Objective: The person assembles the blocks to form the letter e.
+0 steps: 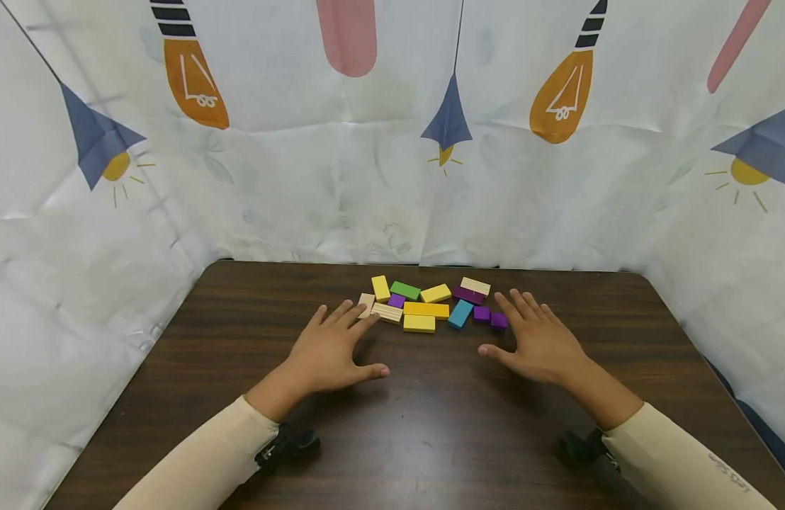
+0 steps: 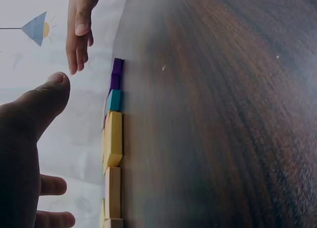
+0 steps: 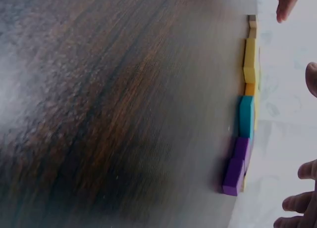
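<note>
My left hand [image 1: 331, 350] hovers over the table, fingers spread, at the left end of a cluster of coloured wooden blocks. My right hand [image 1: 542, 343] is spread likewise at the right end. Neither holds anything. The cluster has a blue block [image 1: 460, 314], a green block [image 1: 405, 290], an orange block [image 1: 426, 310], a yellow block [image 1: 419, 324], small purple blocks [image 1: 482, 314] and plain wood blocks [image 1: 387, 313]. In the left wrist view, the left thumb [image 2: 49, 97] shows beside the row. In the right wrist view, a purple block [image 3: 233, 177] lies at the near end.
The dark brown wooden table [image 1: 424, 439] extends in front of the blocks towards me. Behind it hangs a white curtain [image 1: 316, 191] printed with lamps and bulbs, which also closes off both sides. Straps with dark devices [image 1: 287, 445] sit on both wrists.
</note>
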Demonstrator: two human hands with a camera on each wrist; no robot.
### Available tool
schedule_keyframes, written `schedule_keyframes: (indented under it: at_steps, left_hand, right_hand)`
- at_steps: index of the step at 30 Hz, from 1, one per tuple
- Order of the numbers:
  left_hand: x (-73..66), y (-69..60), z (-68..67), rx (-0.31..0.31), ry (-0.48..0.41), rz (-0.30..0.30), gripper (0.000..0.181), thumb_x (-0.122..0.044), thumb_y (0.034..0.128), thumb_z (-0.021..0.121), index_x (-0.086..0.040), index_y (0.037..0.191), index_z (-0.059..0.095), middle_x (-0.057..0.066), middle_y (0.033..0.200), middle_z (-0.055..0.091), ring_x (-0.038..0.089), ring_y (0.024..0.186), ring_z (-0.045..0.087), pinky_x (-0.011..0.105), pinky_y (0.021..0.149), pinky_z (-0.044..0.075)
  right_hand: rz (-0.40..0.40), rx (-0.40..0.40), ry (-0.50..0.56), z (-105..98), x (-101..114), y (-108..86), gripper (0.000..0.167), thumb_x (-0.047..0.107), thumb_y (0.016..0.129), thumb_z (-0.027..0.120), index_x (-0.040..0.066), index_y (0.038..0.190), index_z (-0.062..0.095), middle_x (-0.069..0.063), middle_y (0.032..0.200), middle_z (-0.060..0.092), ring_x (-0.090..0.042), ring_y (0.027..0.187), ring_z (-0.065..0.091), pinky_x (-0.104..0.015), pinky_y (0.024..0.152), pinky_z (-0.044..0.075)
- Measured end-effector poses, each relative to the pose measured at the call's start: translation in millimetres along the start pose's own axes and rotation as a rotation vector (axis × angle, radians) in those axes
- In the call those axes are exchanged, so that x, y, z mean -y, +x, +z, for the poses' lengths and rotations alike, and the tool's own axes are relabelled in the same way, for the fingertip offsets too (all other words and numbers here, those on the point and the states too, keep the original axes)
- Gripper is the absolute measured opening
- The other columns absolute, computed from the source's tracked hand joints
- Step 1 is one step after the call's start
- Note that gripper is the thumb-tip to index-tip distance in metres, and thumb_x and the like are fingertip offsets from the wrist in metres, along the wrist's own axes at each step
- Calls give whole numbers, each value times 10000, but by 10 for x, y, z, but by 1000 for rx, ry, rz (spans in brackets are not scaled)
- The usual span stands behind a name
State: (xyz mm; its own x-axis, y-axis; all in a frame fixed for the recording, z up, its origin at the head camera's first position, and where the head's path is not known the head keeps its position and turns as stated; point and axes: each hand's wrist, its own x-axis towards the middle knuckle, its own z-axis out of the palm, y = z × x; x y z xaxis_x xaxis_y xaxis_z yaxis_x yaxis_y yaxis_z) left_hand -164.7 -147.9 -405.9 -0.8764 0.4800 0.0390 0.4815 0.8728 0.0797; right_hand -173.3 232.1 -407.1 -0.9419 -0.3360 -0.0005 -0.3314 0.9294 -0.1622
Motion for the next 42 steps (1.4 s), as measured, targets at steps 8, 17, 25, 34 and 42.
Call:
schedule_keyframes:
  at_steps: [8, 17, 25, 34, 42]
  left_hand:
    - [-15, 20, 62, -20, -14, 4, 963, -835, 815, 578, -192, 1529, 505, 87, 1560, 455, 346, 1454, 371, 597, 1153, 282]
    - [-14, 37, 120, -48, 1, 42, 917, -805, 838, 587, -184, 1510, 521, 64, 1516, 502, 323, 1400, 450, 561, 1112, 365]
    - [-31, 35, 149, -65, -15, 66, 858, -750, 838, 653, -196, 1485, 555, 60, 1486, 532, 306, 1356, 494, 538, 1073, 410]
    - [-70, 25, 163, -77, -30, 79, 814, -724, 839, 678, -218, 1468, 578, 44, 1433, 571, 281, 1326, 518, 526, 1049, 433]
    - [-80, 24, 186, -67, -30, 94, 807, -712, 841, 687, -219, 1471, 575, 35, 1423, 585, 270, 1314, 529, 518, 1052, 432]
  right_hand:
    - [-30, 7, 11, 46, 34, 105, 1055, 760, 909, 535, 47, 1625, 232, -250, 1639, 247, -471, 1493, 223, -624, 1158, 245]
    - [-16, 30, 55, 58, 64, 228, 992, 671, 908, 636, 67, 1612, 285, -234, 1584, 363, -434, 1447, 355, -646, 1012, 437]
    - [-83, -11, 47, 66, 137, 370, 912, 631, 913, 663, 78, 1581, 380, -215, 1523, 457, -417, 1398, 428, -610, 1071, 400]
    - [-158, -48, 29, 102, 171, 513, 789, 572, 927, 689, 89, 1519, 494, -180, 1468, 519, -393, 1353, 474, -581, 1101, 382]
    - [-186, -54, 33, 151, 223, 605, 706, 518, 936, 707, 70, 1461, 560, -168, 1452, 538, -365, 1349, 475, -586, 1092, 389]
